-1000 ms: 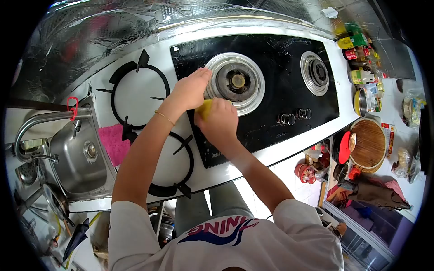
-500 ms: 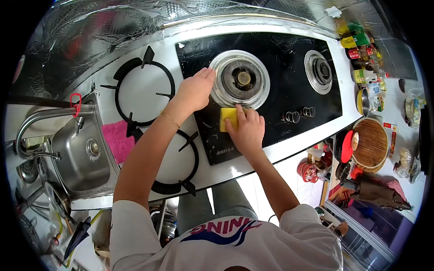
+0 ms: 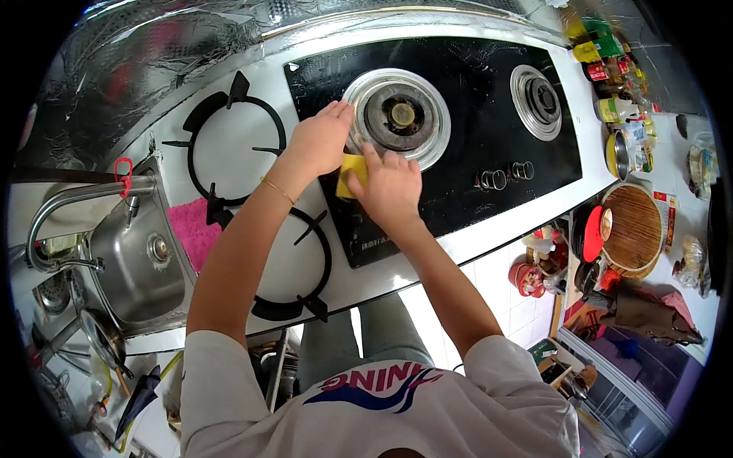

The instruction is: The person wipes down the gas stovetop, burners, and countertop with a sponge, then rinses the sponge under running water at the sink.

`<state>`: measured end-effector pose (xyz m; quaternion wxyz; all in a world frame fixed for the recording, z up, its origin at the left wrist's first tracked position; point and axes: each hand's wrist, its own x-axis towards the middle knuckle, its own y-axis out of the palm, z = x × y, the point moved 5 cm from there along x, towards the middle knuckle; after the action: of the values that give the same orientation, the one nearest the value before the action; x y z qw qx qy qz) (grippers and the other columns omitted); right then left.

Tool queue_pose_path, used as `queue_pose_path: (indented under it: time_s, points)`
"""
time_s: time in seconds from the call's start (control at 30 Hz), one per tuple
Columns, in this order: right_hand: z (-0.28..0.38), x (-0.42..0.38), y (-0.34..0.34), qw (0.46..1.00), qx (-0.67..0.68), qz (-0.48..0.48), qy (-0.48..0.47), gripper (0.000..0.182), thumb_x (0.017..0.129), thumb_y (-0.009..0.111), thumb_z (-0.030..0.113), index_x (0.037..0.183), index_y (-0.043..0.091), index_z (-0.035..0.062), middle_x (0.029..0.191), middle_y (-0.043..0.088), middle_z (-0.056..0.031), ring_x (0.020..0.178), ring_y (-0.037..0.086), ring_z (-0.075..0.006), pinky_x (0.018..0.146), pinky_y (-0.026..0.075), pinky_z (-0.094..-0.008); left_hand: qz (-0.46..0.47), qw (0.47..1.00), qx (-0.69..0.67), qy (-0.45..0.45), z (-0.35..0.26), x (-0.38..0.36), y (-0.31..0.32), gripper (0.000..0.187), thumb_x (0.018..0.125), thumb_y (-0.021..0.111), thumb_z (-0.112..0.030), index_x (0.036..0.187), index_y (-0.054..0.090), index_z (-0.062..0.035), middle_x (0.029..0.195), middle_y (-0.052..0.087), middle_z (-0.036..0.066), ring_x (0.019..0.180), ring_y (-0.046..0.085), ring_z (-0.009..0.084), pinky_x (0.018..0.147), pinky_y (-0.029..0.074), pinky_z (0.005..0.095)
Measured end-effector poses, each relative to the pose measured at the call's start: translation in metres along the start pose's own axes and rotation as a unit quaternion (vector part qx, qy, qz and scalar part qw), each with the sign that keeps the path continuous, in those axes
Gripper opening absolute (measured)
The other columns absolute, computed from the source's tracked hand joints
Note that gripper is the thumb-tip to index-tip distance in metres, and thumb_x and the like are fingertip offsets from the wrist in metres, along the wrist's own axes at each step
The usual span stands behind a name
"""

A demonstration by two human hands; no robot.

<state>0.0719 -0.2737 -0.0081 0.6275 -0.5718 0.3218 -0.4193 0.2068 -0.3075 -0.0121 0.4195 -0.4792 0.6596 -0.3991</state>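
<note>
Well, in the head view the right hand (image 3: 391, 189) is clamped, thumb and fingers, on a yellow sponge (image 3: 350, 175) over the black glass gas hob (image 3: 458, 99). Just beyond that grip sits the larger burner (image 3: 402, 115); just left, the left hand (image 3: 317, 143) reaches its rim, fingers straight, unclenched.

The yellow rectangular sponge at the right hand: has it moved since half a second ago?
Yes. Judged against the large round silver burner, the yellow sponge has shifted leftward, toward the stainless-steel sink.
</note>
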Motion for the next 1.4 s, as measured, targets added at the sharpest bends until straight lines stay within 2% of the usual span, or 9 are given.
queue_pose_path:
  time_s: [0.53, 0.97, 1.03, 1.1, 1.13, 1.17, 1.23, 1.27, 1.4]
  points:
    - [-0.014, -0.007, -0.002, 0.994, -0.006, 0.108, 0.014, 0.052, 0.087, 0.059, 0.048, 0.129, 0.059, 0.0183, 0.071, 0.069, -0.0108, 0.064, 0.068, -0.0253, 0.073, 0.05, -0.0392, -0.011, 1.0, -0.009, 0.0, 0.001, -0.002, 0.0, 0.067, 0.075, 0.053, 0.006, 0.14, 0.043, -0.001, 0.147, 0.045, 0.016, 0.136, 0.042, 0.027, 0.104, 0.045, 0.0378]
    - [-0.016, -0.009, -0.003, 0.993, 0.037, 0.109, 0.034, 0.049, 0.088, 0.058, 0.044, 0.129, 0.059, 0.0171, 0.062, 0.067, -0.0102, 0.057, 0.066, -0.0272, 0.066, 0.051, -0.0385, -0.007, 1.0, -0.02, 0.006, 0.002, -0.005, -0.002, 0.067, 0.075, 0.053, 0.008, 0.141, 0.042, -0.001, 0.146, 0.045, 0.016, 0.136, 0.042, 0.0282, 0.106, 0.044, 0.0384]
    - [-0.024, -0.019, -0.006, 0.991, 0.038, 0.123, 0.038, 0.049, 0.087, 0.061, 0.043, 0.129, 0.06, 0.0173, 0.064, 0.067, -0.0087, 0.058, 0.066, -0.0269, 0.065, 0.05, -0.0381, 0.001, 1.0, -0.012, 0.012, 0.001, -0.006, -0.003, 0.068, 0.075, 0.053, 0.008, 0.141, 0.042, -0.0014, 0.147, 0.044, 0.016, 0.136, 0.042, 0.0285, 0.107, 0.043, 0.0383]
    - [-0.029, -0.031, -0.008, 0.997, 0.079, 0.018, 0.01, 0.051, 0.085, 0.064, 0.042, 0.13, 0.06, 0.018, 0.068, 0.066, -0.0079, 0.066, 0.066, -0.0229, 0.071, 0.047, -0.0358, -0.002, 0.999, -0.033, 0.012, 0.0, -0.012, -0.007, 0.066, 0.075, 0.053, 0.008, 0.14, 0.043, -0.0014, 0.144, 0.047, 0.016, 0.134, 0.044, 0.0293, 0.106, 0.044, 0.0386]
    - [-0.028, -0.037, -0.017, 0.993, 0.095, 0.06, 0.046, 0.055, 0.078, 0.073, 0.035, 0.129, 0.062, 0.0166, 0.092, 0.066, -0.0106, 0.09, 0.064, -0.0219, 0.084, 0.043, -0.0367, -0.005, 0.998, -0.054, 0.011, -0.001, -0.016, -0.01, 0.063, 0.076, 0.053, 0.009, 0.138, 0.045, -0.0015, 0.141, 0.05, 0.016, 0.131, 0.047, 0.0302, 0.105, 0.044, 0.0389]
    - [-0.025, -0.044, -0.02, 0.993, 0.096, 0.059, 0.046, 0.055, 0.078, 0.073, 0.035, 0.129, 0.062, 0.0166, 0.092, 0.066, -0.0106, 0.09, 0.064, -0.0219, 0.084, 0.043, -0.0367, -0.007, 0.997, -0.076, 0.01, -0.001, -0.019, -0.01, 0.061, 0.077, 0.053, 0.009, 0.137, 0.047, -0.0015, 0.138, 0.053, 0.016, 0.128, 0.049, 0.0311, 0.103, 0.045, 0.0392]
    - [-0.014, -0.053, -0.038, 0.984, 0.144, -0.096, -0.042, 0.06, 0.072, 0.08, 0.026, 0.128, 0.061, 0.0147, 0.117, 0.058, -0.0122, 0.111, 0.055, -0.0254, 0.094, 0.037, -0.0409, -0.044, 0.996, -0.064, 0.044, -0.004, -0.027, -0.011, 0.057, 0.077, 0.055, 0.008, 0.133, 0.05, -0.0013, 0.132, 0.056, 0.016, 0.123, 0.052, 0.0318, 0.101, 0.046, 0.04]
    - [-0.01, -0.055, -0.029, 0.983, 0.166, -0.065, -0.037, 0.068, 0.065, 0.084, 0.021, 0.128, 0.059, 0.0139, 0.128, 0.049, -0.0114, 0.117, 0.049, -0.0292, 0.097, 0.034, -0.0472, -0.082, 0.992, -0.053, 0.079, -0.008, -0.032, -0.013, 0.054, 0.076, 0.056, 0.008, 0.129, 0.053, -0.0011, 0.127, 0.059, 0.016, 0.118, 0.055, 0.0326, 0.098, 0.047, 0.0407]
    - [-0.023, -0.053, -0.003, 0.98, 0.182, -0.067, -0.042, 0.072, 0.06, 0.082, 0.013, 0.128, 0.059, 0.0145, 0.119, 0.054, -0.0103, 0.111, 0.052, -0.028, 0.094, 0.036, -0.0451, -0.085, 0.988, -0.05, 0.116, -0.019, -0.039, -0.012, 0.039, 0.075, 0.06, 0.006, 0.114, 0.061, -0.0005, 0.109, 0.062, 0.013, 0.105, 0.058, 0.0318, 0.092, 0.048, 0.0407]
